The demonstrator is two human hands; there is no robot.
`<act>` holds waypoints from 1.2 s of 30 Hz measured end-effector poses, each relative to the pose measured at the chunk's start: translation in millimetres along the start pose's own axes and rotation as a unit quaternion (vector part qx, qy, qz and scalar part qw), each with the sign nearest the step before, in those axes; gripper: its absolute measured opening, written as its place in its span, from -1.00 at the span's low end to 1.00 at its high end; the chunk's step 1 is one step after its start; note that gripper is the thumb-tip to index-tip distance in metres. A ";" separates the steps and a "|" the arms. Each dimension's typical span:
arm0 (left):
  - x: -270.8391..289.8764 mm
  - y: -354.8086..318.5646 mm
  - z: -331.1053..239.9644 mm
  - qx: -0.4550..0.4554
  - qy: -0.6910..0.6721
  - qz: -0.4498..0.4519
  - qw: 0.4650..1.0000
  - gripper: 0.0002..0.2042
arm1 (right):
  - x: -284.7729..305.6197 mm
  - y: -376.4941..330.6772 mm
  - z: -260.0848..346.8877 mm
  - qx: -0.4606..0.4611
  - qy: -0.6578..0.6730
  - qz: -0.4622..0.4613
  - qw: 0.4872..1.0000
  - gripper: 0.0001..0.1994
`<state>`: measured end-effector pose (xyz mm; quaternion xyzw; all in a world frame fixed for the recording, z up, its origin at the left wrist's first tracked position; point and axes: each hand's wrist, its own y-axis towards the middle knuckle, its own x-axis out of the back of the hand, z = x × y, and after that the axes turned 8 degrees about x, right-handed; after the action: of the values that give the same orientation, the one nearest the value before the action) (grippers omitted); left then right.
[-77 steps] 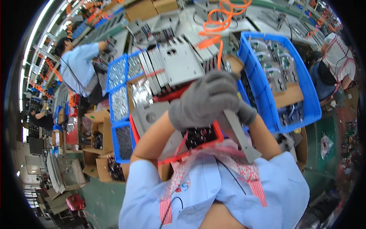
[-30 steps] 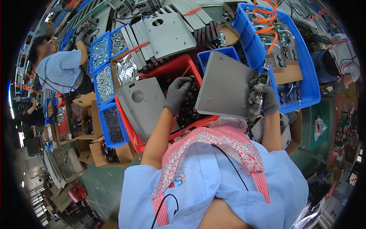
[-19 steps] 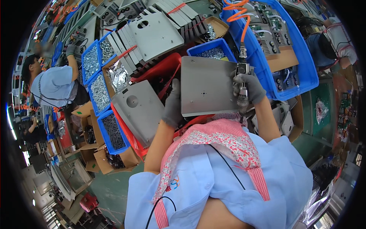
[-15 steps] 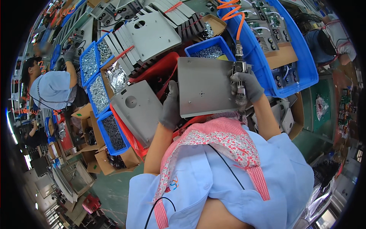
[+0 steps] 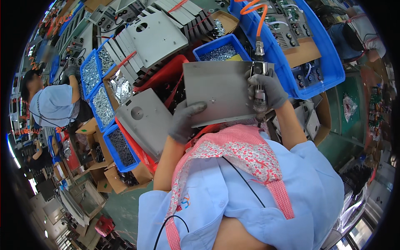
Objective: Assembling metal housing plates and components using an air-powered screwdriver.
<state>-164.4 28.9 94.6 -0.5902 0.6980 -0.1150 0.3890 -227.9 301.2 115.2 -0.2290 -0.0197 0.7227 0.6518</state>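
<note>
A flat grey metal panel with small holes is in front of me, slightly tilted. My left hand, in a grey glove, grips its lower left corner, the thumb lying across the top face. At the panel's right edge my right hand, gloved too, is wrapped round an air screwdriver. An orange coiled hose runs up from the tool. Whether my right fingers also touch the panel, I cannot tell. Left of my left hand lies a second grey panel with a round hole.
Blue bins of screws and dark fasteners stand at the left. Stacked light grey panels lie beyond. A blue bin of small fasteners sits behind the panel. A large blue crate holds circuit assemblies. A co-worker works far left.
My left hand has moved from beside the panel onto its lower left corner, thumb now over the face. The panel and screwdriver appear slightly farther left; my right hand keeps its hold.
</note>
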 end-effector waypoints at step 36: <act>44.6 -18.2 -20.5 -0.135 -0.280 -0.186 0.932 -0.81 | 12.1 81.2 -81.5 0.358 -0.009 -0.130 0.925 -0.81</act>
<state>-165.0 -23.0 101.5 -0.7646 0.4474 0.0796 0.4570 -275.2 278.6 12.0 0.0308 0.2043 0.5927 0.7785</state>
